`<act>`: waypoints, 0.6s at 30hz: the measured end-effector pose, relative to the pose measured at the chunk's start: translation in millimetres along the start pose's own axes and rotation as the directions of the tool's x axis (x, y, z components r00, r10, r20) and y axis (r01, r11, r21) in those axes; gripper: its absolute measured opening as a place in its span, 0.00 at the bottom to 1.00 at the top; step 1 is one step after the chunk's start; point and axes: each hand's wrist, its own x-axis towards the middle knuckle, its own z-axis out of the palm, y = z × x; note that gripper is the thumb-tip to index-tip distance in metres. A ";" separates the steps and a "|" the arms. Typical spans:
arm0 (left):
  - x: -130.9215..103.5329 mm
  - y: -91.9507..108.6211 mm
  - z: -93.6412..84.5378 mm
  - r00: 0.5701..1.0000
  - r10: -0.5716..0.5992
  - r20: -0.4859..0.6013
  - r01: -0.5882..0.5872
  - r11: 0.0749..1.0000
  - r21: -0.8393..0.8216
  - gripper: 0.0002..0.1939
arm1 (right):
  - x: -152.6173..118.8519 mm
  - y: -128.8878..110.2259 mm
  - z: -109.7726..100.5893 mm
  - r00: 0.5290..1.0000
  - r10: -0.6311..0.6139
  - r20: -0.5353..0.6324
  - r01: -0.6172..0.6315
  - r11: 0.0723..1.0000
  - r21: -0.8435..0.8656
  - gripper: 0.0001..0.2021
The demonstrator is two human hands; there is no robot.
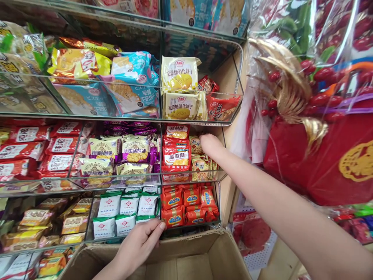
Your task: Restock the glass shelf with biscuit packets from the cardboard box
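Note:
My right hand (211, 144) reaches into a middle-shelf bin, at the gold-coloured snack packets (201, 168). Its fingers are mostly hidden, so their grip does not show. Red walnut cookie packets (176, 155) stand just left of it. My left hand (142, 242) is lower down, by the front lip of the bottom bins and the back rim of an open cardboard box (201, 238). Its fingers are curled with thumb and forefinger together; whatever they hold is hidden. White-and-green packets (126, 222) and small red packets (172, 217) sit close to that hand.
Clear dividers and front lips (116, 181) edge the stepped shelves. Blue biscuit packs (128, 89) and cream biscuit packs (180, 77) fill an upper bin. A plastic-wrapped red decoration (317, 155) hangs at right beside the wooden shelf side (233, 163).

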 end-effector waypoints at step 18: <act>-0.3 0.2 -0.1 0.999 0.017 -0.029 -0.018 1.000 -0.011 0.21 | -3.7 -2.5 -2.7 0.997 0.031 -0.067 -0.030 0.999 0.015 0.15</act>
